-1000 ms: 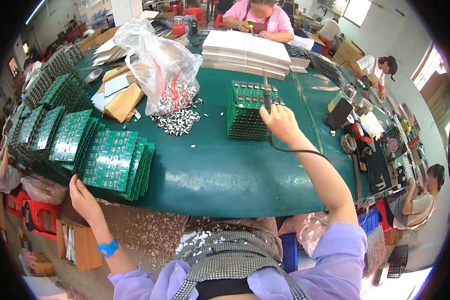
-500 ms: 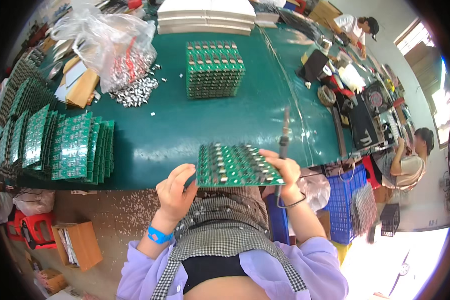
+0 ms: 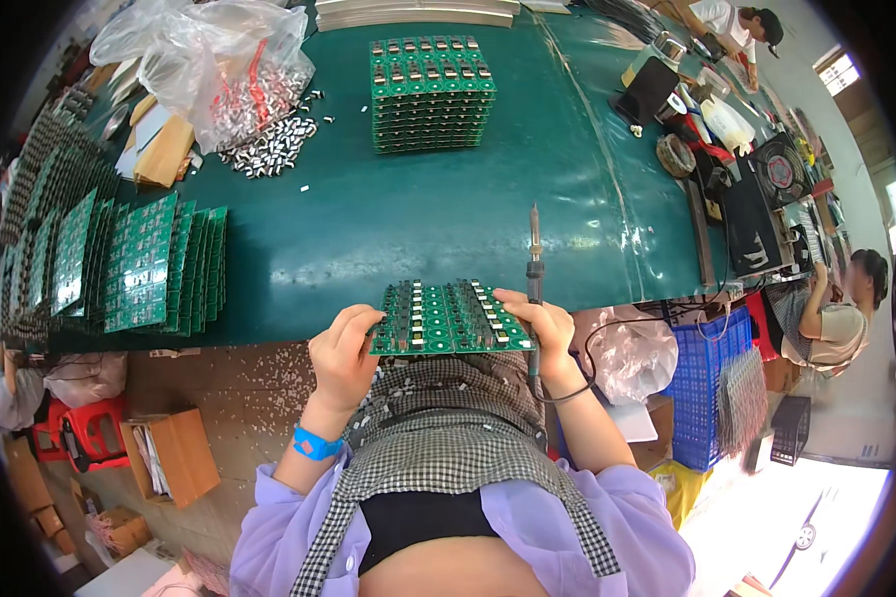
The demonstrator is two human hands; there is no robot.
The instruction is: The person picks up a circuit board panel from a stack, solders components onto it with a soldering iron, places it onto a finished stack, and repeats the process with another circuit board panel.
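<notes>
Between my two hands, a green circuit board panel (image 3: 438, 323) with rows of dark and white components is held above the table's near edge. My left hand (image 3: 344, 356) grips its left edge with thumb and fingers. At its right edge, my right hand (image 3: 540, 326) pinches the panel and also holds a soldering iron (image 3: 536, 269), its tip pointing up and away from me. The iron's cord loops past my right wrist. Farther back stands a neat stack of populated circuit boards (image 3: 433, 99).
Upright green boards (image 3: 139, 264) crowd the table's left side. Behind them, a plastic bag (image 3: 239, 80) spills small metal parts (image 3: 269, 147). Tools and a black fan unit (image 3: 777, 174) line the right. A blue crate (image 3: 702, 388) stands below the table edge. A person (image 3: 831, 308) sits at the right.
The panel has shifted slightly left and levelled. My left hand now grips its left edge, where its fingers were looser before. The soldering iron has moved left with my right hand.
</notes>
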